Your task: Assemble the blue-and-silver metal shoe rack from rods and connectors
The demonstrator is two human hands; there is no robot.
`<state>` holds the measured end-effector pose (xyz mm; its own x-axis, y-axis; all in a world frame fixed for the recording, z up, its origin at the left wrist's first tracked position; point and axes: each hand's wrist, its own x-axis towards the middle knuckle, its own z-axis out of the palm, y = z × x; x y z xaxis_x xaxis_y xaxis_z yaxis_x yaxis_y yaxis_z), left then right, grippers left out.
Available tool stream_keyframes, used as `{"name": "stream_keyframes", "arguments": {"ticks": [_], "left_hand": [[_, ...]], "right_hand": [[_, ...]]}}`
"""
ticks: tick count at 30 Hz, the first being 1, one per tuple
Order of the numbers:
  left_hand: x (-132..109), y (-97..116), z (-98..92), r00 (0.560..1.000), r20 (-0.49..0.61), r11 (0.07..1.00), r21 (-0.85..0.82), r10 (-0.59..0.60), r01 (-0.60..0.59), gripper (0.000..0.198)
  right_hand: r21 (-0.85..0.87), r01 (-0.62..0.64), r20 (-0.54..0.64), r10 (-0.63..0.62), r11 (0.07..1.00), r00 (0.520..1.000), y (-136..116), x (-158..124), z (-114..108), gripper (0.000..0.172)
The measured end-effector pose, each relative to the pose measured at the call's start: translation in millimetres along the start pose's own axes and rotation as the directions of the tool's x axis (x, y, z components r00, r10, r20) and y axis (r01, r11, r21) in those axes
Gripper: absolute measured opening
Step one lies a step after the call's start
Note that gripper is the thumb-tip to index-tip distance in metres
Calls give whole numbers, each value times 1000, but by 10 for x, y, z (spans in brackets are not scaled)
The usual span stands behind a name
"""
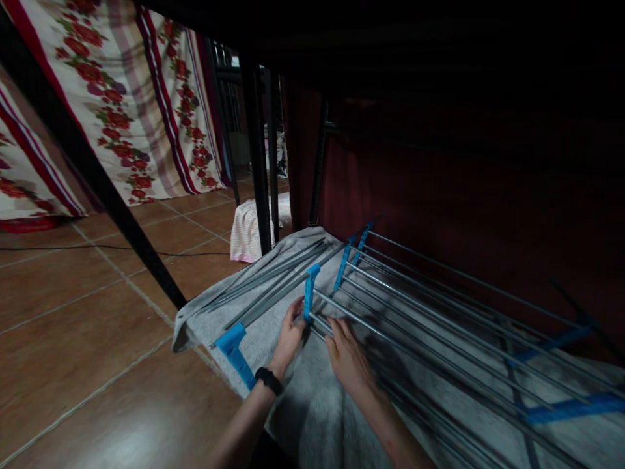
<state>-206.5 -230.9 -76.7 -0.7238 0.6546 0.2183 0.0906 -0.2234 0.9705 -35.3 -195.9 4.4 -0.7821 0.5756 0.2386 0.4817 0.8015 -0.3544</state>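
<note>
My left hand (290, 335), with a black band (269, 380) on its wrist, is closed at the lower end of a blue plastic bracket (311, 286). To its right, my right hand (346, 350) has its fingers on a thin metal rod (318, 320) that meets this bracket; their tips are partly hidden. Several parallel metal rods (390, 315) run off to the right, forming a rack with more blue brackets (344, 266) at the back. Nearest the floor edge, another blue bracket (233, 348) sits on the end of a grey tube (278, 301).
Loose grey tubes (263, 272) lie on the grey blanket (319, 417) beneath the rack. Black metal posts (258, 156) stand around, with a dark surface overhead. A striped cloth (249, 231), a floral curtain (122, 98) and a cable (112, 247) are on the left, over tiled floor (97, 391).
</note>
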Motion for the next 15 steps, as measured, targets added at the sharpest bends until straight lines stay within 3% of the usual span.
{"name": "stream_keyframes", "arguments": {"ticks": [2, 4, 7, 11, 15], "left_hand": [[-10, 203, 13, 996, -71, 998, -2, 59, -59, 55], [26, 422, 91, 985, -137, 994, -2, 108, -109, 52], [132, 688, 253, 978, -140, 988, -13, 152, -155, 48], [237, 836, 342, 982, 8, 982, 11, 189, -189, 40], [264, 829, 366, 976, -32, 975, 57, 216, -214, 36]], "right_hand": [[4, 98, -104, -97, 995, 990, -25, -205, -140, 43], [-96, 145, -192, -161, 985, 968, -70, -294, -314, 45], [-301, 42, -250, -121, 953, 961, -98, -205, -552, 42], [-434, -56, -101, 13, 899, 995, -12, 38, -698, 33], [-454, -43, -32, 32, 890, 999, 66, 135, -759, 30]]}}
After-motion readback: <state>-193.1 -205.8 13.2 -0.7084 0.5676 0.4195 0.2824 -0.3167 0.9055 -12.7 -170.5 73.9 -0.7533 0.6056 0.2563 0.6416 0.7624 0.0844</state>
